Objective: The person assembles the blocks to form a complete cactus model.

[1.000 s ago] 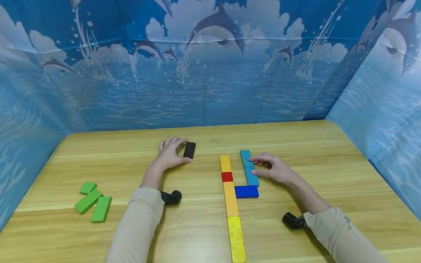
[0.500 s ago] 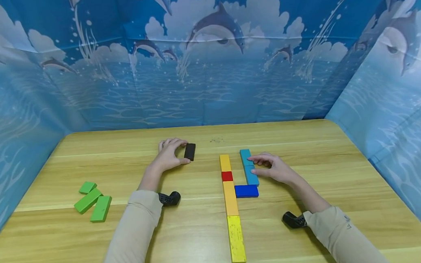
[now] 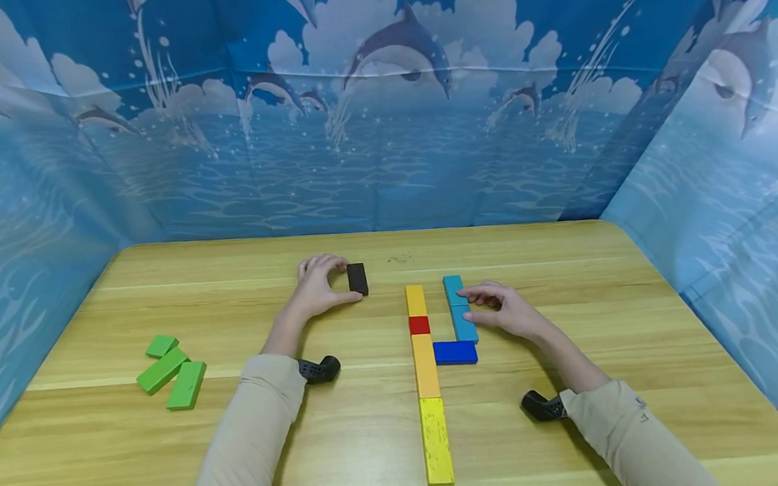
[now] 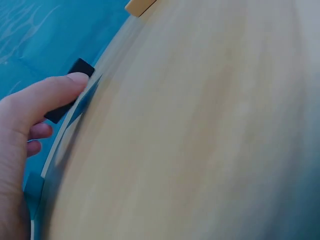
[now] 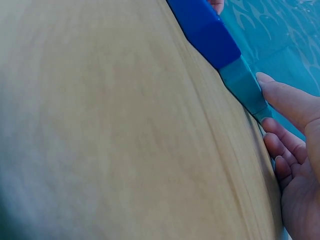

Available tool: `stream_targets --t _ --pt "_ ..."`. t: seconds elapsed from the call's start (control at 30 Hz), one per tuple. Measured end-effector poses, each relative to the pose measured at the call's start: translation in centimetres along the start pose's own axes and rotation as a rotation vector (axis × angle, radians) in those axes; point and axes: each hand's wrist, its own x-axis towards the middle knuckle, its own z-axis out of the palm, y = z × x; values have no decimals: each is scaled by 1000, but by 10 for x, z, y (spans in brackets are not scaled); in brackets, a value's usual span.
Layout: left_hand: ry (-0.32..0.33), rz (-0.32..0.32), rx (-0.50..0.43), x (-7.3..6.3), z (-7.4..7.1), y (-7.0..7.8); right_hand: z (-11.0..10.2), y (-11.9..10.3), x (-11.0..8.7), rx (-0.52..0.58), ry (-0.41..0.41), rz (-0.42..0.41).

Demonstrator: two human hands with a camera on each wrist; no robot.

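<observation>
In the head view my left hand (image 3: 320, 287) pinches a small black block (image 3: 358, 280) between thumb and forefinger, left of the column of blocks. The left wrist view also has the thumb across this black block (image 4: 81, 67). My right hand (image 3: 505, 312) touches the right side of two light blue blocks (image 3: 460, 307) set end to end, thumb on the nearer one, forefinger on the farther. At their near end a dark blue block (image 3: 455, 353) lies crosswise, reaching the column. In the right wrist view the thumb and fingertips rest at the light blue block (image 5: 243, 82).
The column runs from an orange block (image 3: 416, 300) through a red block (image 3: 419, 325) and a longer orange block (image 3: 426, 366) to a yellow block (image 3: 437, 441). Three green blocks (image 3: 186, 386) lie at the left. A dolphin-print curtain (image 3: 383, 160) surrounds the wooden table (image 3: 349, 441).
The left hand has shifted slightly to the right with the black block, which has also turned a little. The right hand and the other blocks stay where they were.
</observation>
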Motion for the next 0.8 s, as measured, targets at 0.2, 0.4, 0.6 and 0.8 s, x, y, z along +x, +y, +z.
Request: stream_targets --t 0.2,0.4,0.6,0.8 --pt "33 12 -40 7 8 13 0 1 -1 0 1 7" --pt "32 8 -28 16 19 25 0 2 -1 -6 -3 2" --pt "31 -18 -11 23 30 33 0 2 0 -6 -3 2" --pt "27 -43 -6 27 40 37 0 2 0 2 -2 4"
